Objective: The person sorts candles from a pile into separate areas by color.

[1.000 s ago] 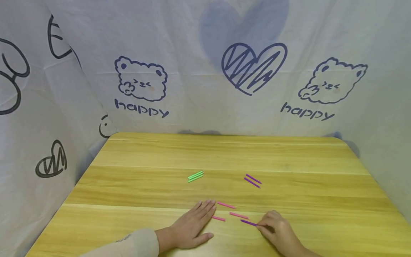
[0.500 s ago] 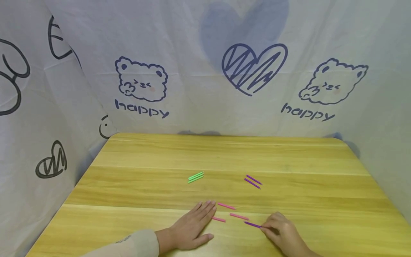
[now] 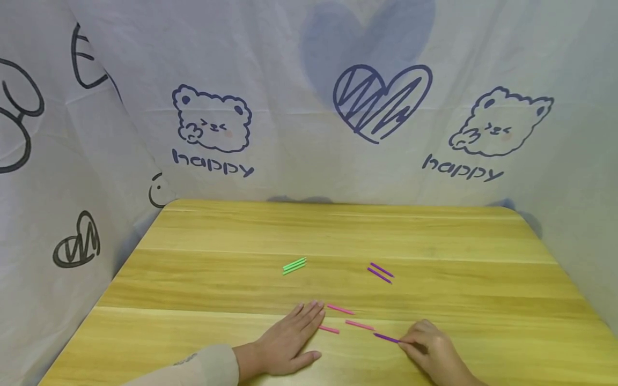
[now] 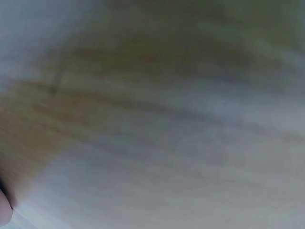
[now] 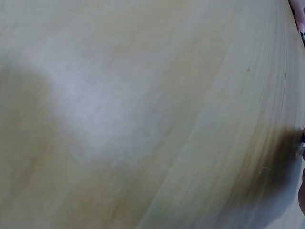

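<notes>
Wood table [image 3: 232, 230] sat under both hands. Left hand [image 3: 289, 340] lay flat, fingers straight, partly hiding one pink stick [image 3: 330, 329]. Right hand [image 3: 429, 346] pinched a purple stick [image 3: 386, 338] by one end, just beside another pink stick [image 3: 359, 325].

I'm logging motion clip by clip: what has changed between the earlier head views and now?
The right hand has drawn the purple stick it pinches rightward and slightly nearer the person. Nothing was newly grasped or let go. Unchanged: the flat left hand, pink sticks, green sticks and two other purple sticks.
</notes>
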